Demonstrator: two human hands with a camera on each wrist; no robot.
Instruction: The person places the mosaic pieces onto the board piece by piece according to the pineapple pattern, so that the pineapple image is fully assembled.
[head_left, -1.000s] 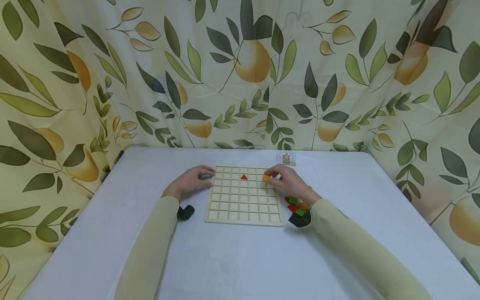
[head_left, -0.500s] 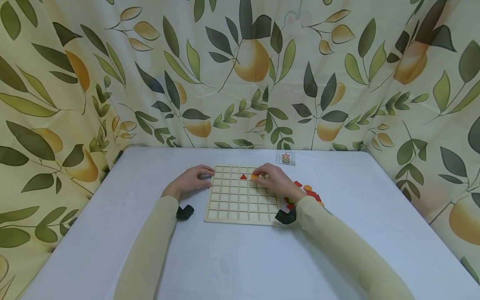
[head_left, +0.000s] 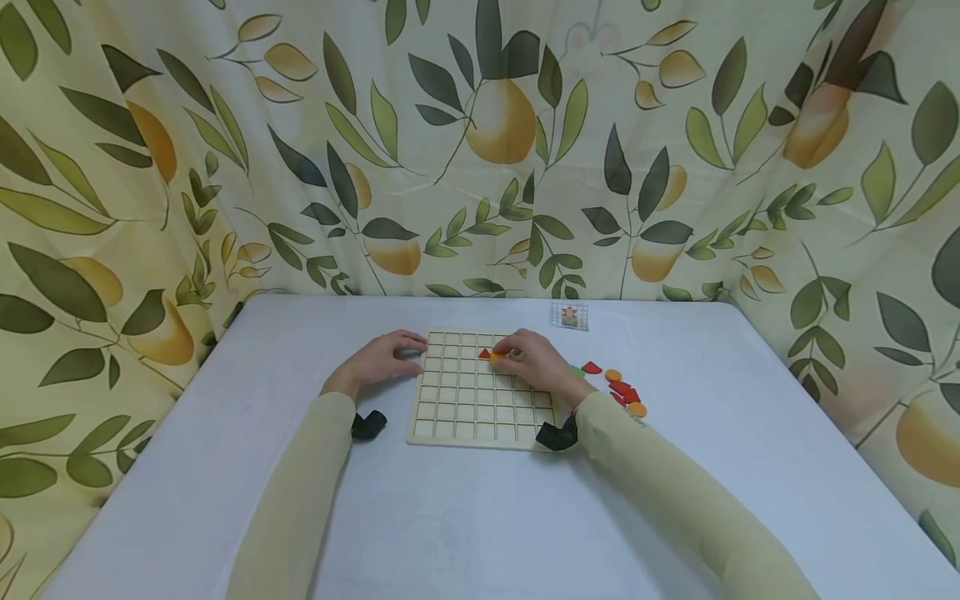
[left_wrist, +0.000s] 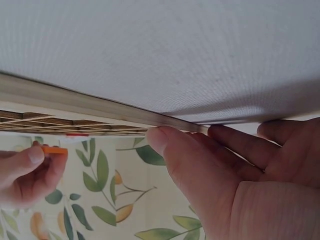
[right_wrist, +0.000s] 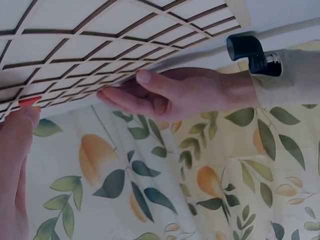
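A pale wooden grid board (head_left: pixel 480 417) lies flat on the white table. A red triangle piece (head_left: pixel 484 353) sits in a cell of its second row. My right hand (head_left: pixel 528 360) pinches an orange piece (head_left: pixel 497 357) just right of that triangle, low over the board; the left wrist view shows the orange piece (left_wrist: pixel 53 149) held between thumb and finger. My left hand (head_left: pixel 386 360) rests flat on the table with its fingers (left_wrist: pixel 180 145) against the grid board's (left_wrist: pixel 90 107) left edge.
Loose red, orange and green pieces (head_left: pixel 621 388) lie on the table right of the board. A small picture card (head_left: pixel 569 316) sits beyond the board's far right corner. A leaf-and-fruit patterned curtain (head_left: pixel 480 150) closes off the table's far and side edges.
My right hand has carried the orange piece leftward across the board, from near its right edge to beside the red triangle. The loose pieces it hid now show. The left hand has stayed put.
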